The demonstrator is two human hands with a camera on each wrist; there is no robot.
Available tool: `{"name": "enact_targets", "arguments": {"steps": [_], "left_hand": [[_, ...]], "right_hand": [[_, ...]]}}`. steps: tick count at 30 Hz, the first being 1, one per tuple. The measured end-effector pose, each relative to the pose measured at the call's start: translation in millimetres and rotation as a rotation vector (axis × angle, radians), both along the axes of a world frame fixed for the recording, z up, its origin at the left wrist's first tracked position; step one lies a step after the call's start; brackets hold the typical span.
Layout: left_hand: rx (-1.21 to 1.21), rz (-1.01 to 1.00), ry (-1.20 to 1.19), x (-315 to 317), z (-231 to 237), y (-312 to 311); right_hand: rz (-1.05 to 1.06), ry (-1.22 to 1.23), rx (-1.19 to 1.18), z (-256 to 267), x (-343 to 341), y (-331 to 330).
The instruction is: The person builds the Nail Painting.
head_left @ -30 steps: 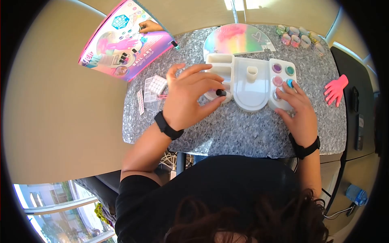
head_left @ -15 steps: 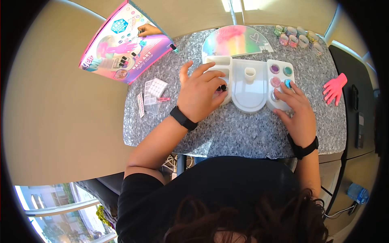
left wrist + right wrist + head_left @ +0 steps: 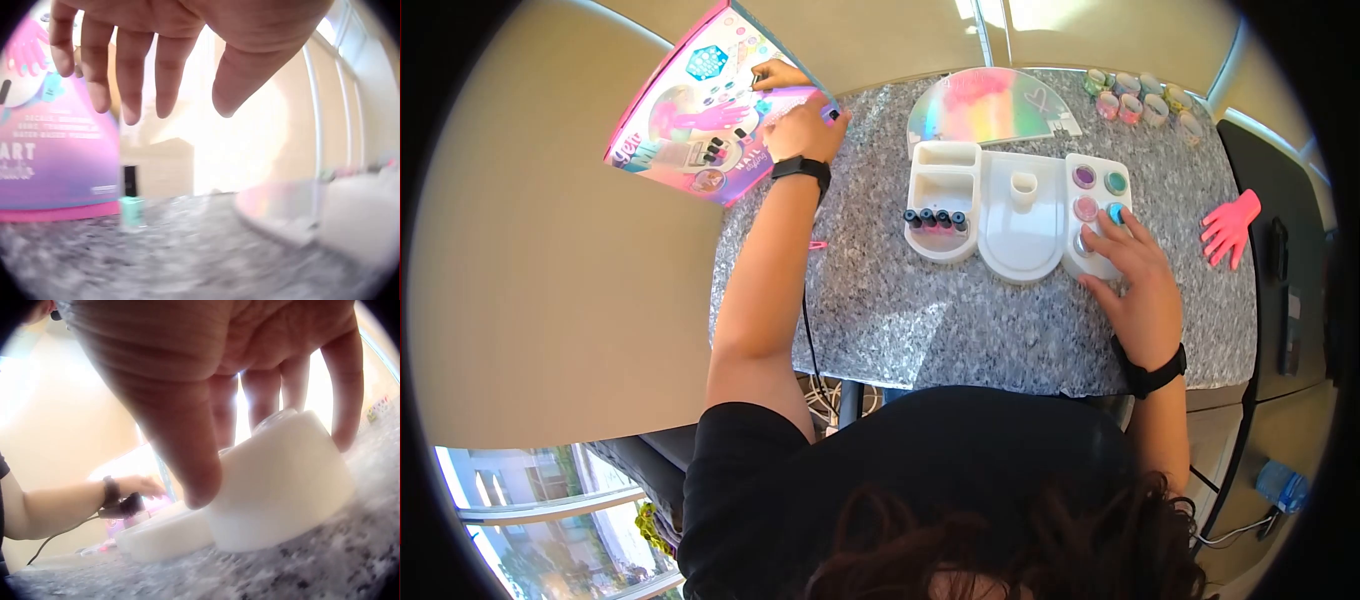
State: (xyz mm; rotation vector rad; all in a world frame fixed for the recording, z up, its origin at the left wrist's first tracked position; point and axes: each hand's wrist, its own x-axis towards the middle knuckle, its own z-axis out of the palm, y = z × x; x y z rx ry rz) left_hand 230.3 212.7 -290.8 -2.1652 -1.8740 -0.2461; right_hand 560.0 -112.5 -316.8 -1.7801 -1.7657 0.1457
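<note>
My left hand [image 3: 802, 136] reaches over the front of a nail art box [image 3: 670, 130], fingers spread and holding nothing. In the left wrist view, a teal nail polish bottle [image 3: 132, 211] with a black cap stands beyond and below those fingertips, beside the box. My right hand [image 3: 1138, 285] holds the right section of a white tray [image 3: 1072, 262], thumb at one side and fingers over its glitter pots. Purple [image 3: 1083, 177], green [image 3: 1116, 182] and pink [image 3: 1085, 208] pots show there. Several black-capped polish bottles [image 3: 943, 220] stand in a row in the tray's left section.
A rainbow half-round board [image 3: 990, 105] lies behind the tray. Several small rolls [image 3: 1130, 107] sit at the back right. A pink plastic hand [image 3: 1230, 225] rests by the right edge. A pink clip [image 3: 817, 245] lies near the left forearm, and a dark cable [image 3: 811, 345] hangs beside it.
My left hand has left the row of black-capped bottles in the tray and moved up and left to the box, now with nothing in it. The right hand has stayed on the tray.
</note>
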Motion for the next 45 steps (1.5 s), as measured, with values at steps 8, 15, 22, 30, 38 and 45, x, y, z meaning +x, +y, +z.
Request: {"name": "enact_targets", "arguments": {"steps": [8,15,22,30,38,45], "left_hand": [[-0.038,-0.232,-0.525,-8.1,-7.6,-11.9],[0.073,-0.669,-0.531,2.6,57.3,-161.1],[0.04,-0.738,-0.343,11.9,19.3,-190.6],[0.128,-0.678,-0.207,27.2,2.9,-192.1],[0.192,-0.631,-0.31,23.0,12.0,-207.3],[0.017,-0.546,-0.507,12.2,1.4,-204.8]], "right_hand": [[0.009,0.036,0.013,-2.4,2.3,0.3],[0.017,0.033,-0.021,0.1,4.3,2.3],[0.032,0.013,-0.01,0.1,5.0,3.1],[0.036,0.038,-0.011,3.1,5.3,3.0],[0.053,0.043,-0.021,2.8,9.3,6.7],[0.131,0.095,-0.057,7.0,23.6,21.1]]}}
